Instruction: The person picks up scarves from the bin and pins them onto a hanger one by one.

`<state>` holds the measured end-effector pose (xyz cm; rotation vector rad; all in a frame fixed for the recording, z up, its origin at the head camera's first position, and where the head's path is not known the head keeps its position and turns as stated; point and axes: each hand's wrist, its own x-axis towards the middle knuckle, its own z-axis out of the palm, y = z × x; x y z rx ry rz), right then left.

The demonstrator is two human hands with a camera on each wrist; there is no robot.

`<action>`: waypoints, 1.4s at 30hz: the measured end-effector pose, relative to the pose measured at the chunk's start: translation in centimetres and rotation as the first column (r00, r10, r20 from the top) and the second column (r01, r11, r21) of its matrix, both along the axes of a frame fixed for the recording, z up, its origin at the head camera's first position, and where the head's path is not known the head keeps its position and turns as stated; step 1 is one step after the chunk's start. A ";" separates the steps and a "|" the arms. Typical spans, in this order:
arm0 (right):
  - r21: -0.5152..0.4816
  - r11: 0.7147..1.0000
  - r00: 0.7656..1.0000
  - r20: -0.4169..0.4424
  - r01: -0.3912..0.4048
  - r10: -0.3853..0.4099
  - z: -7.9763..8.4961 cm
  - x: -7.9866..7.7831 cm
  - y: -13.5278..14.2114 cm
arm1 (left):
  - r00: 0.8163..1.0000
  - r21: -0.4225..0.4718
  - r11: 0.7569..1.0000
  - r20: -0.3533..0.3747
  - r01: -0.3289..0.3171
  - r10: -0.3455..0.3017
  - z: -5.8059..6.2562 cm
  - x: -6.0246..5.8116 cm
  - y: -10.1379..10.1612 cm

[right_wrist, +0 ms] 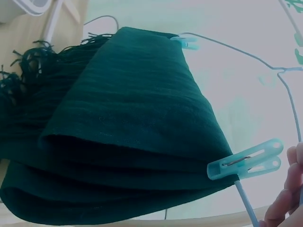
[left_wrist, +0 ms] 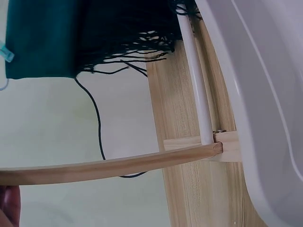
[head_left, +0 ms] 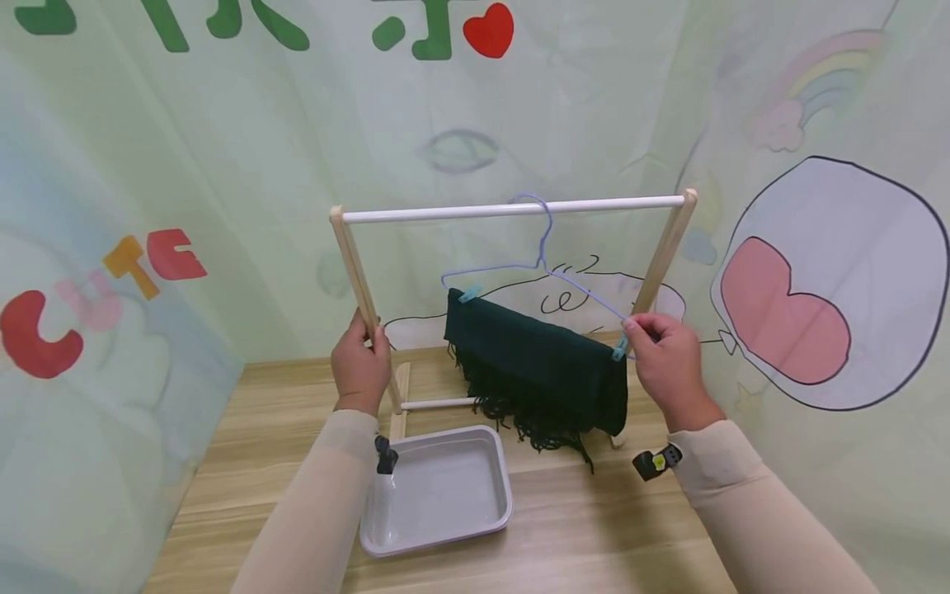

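Observation:
A dark green fringed scarf (head_left: 534, 355) hangs folded over a purple wire hanger (head_left: 545, 239), whose hook sits on the white top rod of a small wooden rack (head_left: 512, 209). Two light blue clothespins clip it: one (right_wrist: 187, 42) at the far end, one (right_wrist: 246, 161) at the near end. My right hand (head_left: 668, 363) pinches the hanger's right corner, just above the near clothespin. With thumb and fingers round it, my left hand (head_left: 361, 363) grips the rack's left wooden post (head_left: 356, 276). In the left wrist view only fingertips (left_wrist: 9, 203) show, at the post.
A grey plastic tray (head_left: 438, 491) lies on the wood-grain table (head_left: 564, 520) in front of the rack's left foot. Behind and at both sides hangs a pale green printed curtain (head_left: 260, 148). The rack's lower rod (left_wrist: 196, 80) runs close behind the tray.

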<state>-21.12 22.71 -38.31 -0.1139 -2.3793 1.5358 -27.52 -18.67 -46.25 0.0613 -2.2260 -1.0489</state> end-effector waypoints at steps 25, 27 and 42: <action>0.089 0.994 0.998 0.012 -0.064 0.063 -1.0 0.2 0.9 | 1.000 0.000 1.000 0.002 0.004 -0.004 0.0 -0.4 0.1; 0.091 0.994 0.998 -0.002 -0.061 0.061 -1.0 0.4 1.1 | 1.000 -0.001 1.000 0.006 0.006 -0.006 0.1 -0.4 0.2; 0.191 0.980 0.998 -0.028 -0.048 0.054 -0.4 3.8 3.5 | 0.993 -0.038 0.998 0.111 0.054 -0.049 0.5 0.7 -0.6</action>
